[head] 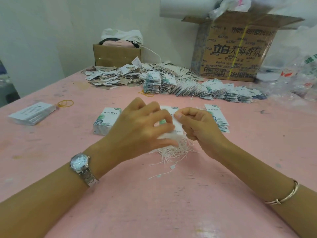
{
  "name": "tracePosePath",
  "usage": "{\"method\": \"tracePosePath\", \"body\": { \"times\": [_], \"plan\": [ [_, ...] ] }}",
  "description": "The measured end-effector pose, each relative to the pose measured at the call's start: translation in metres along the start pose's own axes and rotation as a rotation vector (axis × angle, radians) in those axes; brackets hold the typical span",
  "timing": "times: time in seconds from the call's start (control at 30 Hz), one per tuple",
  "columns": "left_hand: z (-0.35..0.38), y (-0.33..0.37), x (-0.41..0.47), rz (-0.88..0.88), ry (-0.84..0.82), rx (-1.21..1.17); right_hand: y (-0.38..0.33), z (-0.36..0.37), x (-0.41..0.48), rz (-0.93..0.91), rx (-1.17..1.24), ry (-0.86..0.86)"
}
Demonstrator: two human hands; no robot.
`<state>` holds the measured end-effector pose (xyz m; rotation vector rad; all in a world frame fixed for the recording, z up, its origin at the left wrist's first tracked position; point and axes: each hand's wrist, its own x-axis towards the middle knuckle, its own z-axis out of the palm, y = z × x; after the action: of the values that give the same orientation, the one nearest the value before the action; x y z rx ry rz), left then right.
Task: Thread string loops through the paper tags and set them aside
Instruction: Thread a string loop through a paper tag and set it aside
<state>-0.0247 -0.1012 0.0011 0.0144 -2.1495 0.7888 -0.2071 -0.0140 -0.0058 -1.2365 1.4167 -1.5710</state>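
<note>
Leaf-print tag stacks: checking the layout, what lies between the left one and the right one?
In the head view, the left hand and right hand holding one tag by the string pile.

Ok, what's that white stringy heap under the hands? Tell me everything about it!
It is a loose tangle of thin white strings lying on the pink table. Its far part is hidden under the left hand and the paper tag. A few strands trail out toward the camera, some ending in small white tabs.

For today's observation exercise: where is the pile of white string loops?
Head view, centre: the pile of white string loops lies on the pink tabletop, just beneath the left hand and right hand.
</note>
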Motion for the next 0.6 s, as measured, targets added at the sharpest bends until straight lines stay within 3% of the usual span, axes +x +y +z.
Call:
{"method": "tracePosePath", "body": {
  "times": [0.1,0.17,0.3,0.47,0.6],
  "plan": [
    [-0.002,-0.026,-0.003,-0.177,-0.054,0.169,0.000,-0.002,0.002,0.021,0.011,0.044],
    [-0.003,-0.046,-0.011,-0.387,-0.119,0.228,0.001,-0.002,0.003,0.028,0.012,0.053],
    [0.004,-0.078,-0.041,-0.856,-0.623,0.318,0.002,0.000,0.003,0.029,-0.011,0.044],
    [0.016,-0.098,-0.072,-1.100,-0.878,0.110,0.002,0.000,0.002,0.022,-0.031,0.021],
    [0.019,-0.104,-0.074,-1.179,-0.874,0.049,0.001,0.000,0.002,0.022,-0.027,0.018]
  ]
}}
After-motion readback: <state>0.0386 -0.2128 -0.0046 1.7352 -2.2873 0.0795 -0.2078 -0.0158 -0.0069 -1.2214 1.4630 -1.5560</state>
